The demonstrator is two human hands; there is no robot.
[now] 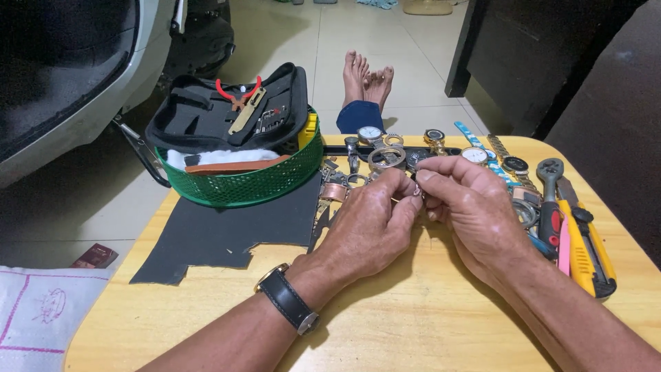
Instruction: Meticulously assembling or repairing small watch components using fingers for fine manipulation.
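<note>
With both wrists braced on the desk (385, 331) for steadiness, the left hand (368, 227) and right hand (468, 200) meet fingertip to fingertip over a small metal part (417, 195), pinched narrow between them. It is too small to identify; it sits just above the desk, in front of the row of watches (441, 155). The watches are lined up along the far edge, within reach but clear of the working spot. Screwdrivers and a yellow knife (582, 251) lie parallel by the right hand, handles toward the person, likely for a quick grab. A black mat (227, 234) lies left of the hands, partly under a green basket (241, 182) carrying an open tool case (227, 107) with red pliers (237, 93). A dark-strapped watch sits on the left wrist (289, 300).
</note>
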